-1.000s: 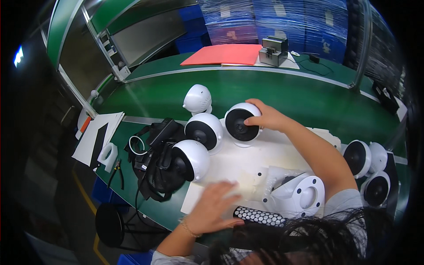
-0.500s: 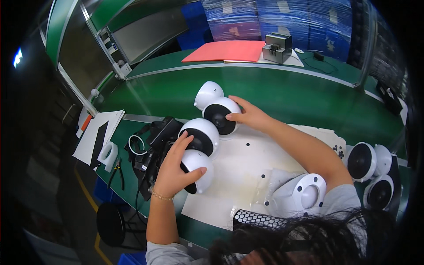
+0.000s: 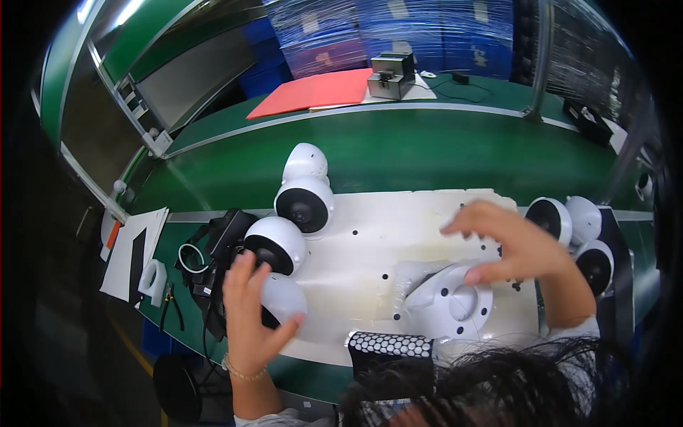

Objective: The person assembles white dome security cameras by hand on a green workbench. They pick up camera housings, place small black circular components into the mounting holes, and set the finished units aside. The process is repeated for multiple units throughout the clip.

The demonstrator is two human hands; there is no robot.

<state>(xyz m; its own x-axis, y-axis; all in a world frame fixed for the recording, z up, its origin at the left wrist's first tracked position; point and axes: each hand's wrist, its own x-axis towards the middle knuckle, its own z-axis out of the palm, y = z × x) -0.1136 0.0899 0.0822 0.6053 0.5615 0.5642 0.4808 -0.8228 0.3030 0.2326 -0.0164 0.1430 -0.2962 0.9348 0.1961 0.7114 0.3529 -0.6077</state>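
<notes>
The near ball [image 3: 287,293], white with a black face, sits by the left edge of the white board [image 3: 348,263]. The left hand [image 3: 250,313] curves around its left side, with the fingers and thumb spread apart. I cannot tell if the hand touches it. Behind it, the second ball [image 3: 286,237], the third ball [image 3: 313,193] and the far ball [image 3: 306,164] make a bent line going back.

The right hand [image 3: 509,245] is spread too, with bent fingers and nothing in it. It is over the white base [image 3: 420,309], which has a big hole and black dots.

Left of the balls is a black bag [image 3: 213,288]. Past that are pliers [image 3: 169,307], a white handle [image 3: 152,282] and some paper [image 3: 119,262]. Three more balls [image 3: 562,213] stand close together on the right. At the back, a red sheet [image 3: 306,96] lies beside a metal box [image 3: 388,87], and wrapped blue boxes [image 3: 398,35] are stacked behind.
</notes>
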